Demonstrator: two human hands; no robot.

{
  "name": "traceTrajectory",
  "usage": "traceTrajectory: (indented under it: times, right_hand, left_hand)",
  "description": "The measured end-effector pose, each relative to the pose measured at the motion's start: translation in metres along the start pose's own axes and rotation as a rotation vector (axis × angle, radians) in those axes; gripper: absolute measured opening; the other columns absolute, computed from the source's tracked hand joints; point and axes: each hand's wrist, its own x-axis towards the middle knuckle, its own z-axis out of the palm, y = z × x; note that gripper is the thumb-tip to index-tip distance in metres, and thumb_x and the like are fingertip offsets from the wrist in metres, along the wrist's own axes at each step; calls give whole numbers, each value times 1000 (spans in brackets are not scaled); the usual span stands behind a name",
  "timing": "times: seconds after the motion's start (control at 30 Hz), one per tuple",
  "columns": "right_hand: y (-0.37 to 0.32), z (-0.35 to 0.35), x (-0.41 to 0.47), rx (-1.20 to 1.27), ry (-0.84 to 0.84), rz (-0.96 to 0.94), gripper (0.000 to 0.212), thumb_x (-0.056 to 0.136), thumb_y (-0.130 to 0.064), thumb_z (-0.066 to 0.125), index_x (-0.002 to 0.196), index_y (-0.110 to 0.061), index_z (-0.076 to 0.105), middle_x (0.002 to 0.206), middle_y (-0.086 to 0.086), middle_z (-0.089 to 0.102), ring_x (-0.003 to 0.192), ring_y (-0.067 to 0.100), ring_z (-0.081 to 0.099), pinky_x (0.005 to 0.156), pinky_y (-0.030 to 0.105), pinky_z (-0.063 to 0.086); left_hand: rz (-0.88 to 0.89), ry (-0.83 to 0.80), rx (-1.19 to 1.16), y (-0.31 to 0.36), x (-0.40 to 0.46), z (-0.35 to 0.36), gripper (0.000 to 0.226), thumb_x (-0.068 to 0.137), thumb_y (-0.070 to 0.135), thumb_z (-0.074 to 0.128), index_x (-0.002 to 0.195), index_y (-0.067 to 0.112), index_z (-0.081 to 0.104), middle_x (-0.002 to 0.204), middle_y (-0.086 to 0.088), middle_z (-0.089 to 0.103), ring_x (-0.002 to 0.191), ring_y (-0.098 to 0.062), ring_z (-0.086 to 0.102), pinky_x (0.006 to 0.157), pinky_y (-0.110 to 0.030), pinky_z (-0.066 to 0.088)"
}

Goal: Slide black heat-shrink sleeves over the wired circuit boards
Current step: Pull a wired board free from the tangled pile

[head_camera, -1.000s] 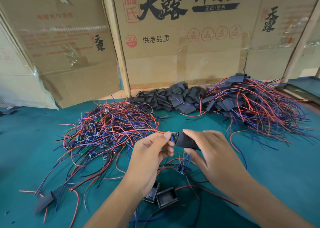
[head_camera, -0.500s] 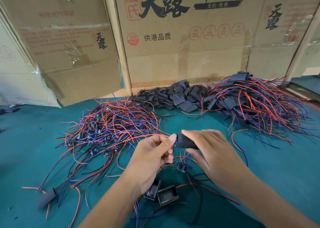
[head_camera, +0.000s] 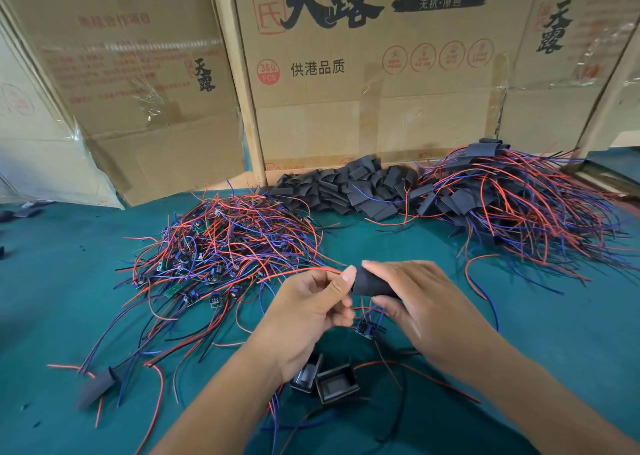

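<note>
Fingers [head_camera: 377,269] grip sleeve [head_camera: 372,283]; two trays [head_camera: 337,383] below.

Printed cardboard boxes [head_camera: 374,73] are standing in a row along the far edge of the teal surface [head_camera: 52,281], with a pale wooden post [head_camera: 239,84] rising between two of them. Two small black open-topped housings [head_camera: 337,383] are lying side by side near the front edge, touching each other
</note>
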Motion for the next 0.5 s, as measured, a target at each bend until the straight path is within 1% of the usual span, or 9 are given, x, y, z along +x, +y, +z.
traceTrajectory:
  times: [0.1, 0.17, 0.23, 0.33, 0.4, 0.47, 0.5]
  right_hand:
    - [4, -3, 0, 11, 15, 10, 37, 90, -21, 60, 122, -4, 63, 109, 4, 69, 99, 13, 49, 88, 28, 37]
    - [6, -5, 0, 9, 11, -3, 38, 94, -27, 52, 123, -4, 62, 110, 3, 68, 99, 13, 50, 89, 28, 37]
    - [6, -6, 0, 13, -13, -38, 41, 95, -29, 45, 124, -4, 62, 112, 2, 68, 100, 14, 51, 89, 29, 38]
    - [5, -4, -1, 4, -15, -85, 41, 94, -27, 47, 123, -3, 62, 113, 2, 68, 102, 13, 51, 89, 30, 39]
    - [5, -4, -1, 2, -3, -91, 38, 94, -26, 53, 123, -3, 62, 113, 2, 68, 102, 13, 51, 89, 31, 39]
    - [5, -4, -1, 5, 5, -97, 38, 93, -25, 55, 123, -3, 62, 114, 2, 67, 102, 14, 51, 88, 31, 40]
    - [5, -4, -1, 5, 6, -102, 38, 94, -26, 53, 124, -3, 62, 114, 2, 67, 102, 14, 51, 88, 31, 40]
  left_hand:
    - [-33, -51, -75, 1, 0, -2, 21, 81, 25, 71, 86, 6, 65, 73, -8, 63, 62, -16, 60, 63, -26, 55]
    - [-41, -67, -72, 2, 1, -3, 17, 79, 22, 73, 85, 8, 69, 75, -10, 65, 63, -17, 62, 64, -26, 56]
    - [-61, -74, -86, 2, 1, -2, 18, 78, 21, 73, 87, 7, 69, 76, -13, 67, 63, -19, 65, 63, -27, 57]
    - [-96, -95, -103, 1, 1, -2, 23, 81, 18, 70, 95, 1, 65, 80, -16, 70, 64, -19, 67, 63, -27, 57]
    - [-112, -99, -116, 1, 1, -3, 25, 80, 17, 70, 97, 0, 64, 82, -17, 71, 65, -19, 69, 64, -27, 58]
    - [-129, -105, -128, 2, 1, -4, 24, 80, 17, 70, 97, 0, 65, 82, -16, 71, 66, -18, 69, 64, -27, 58]
    - [-139, -109, -128, 2, 1, -4, 21, 81, 16, 70, 95, 2, 66, 82, -16, 71, 65, -18, 69, 64, -26, 58]
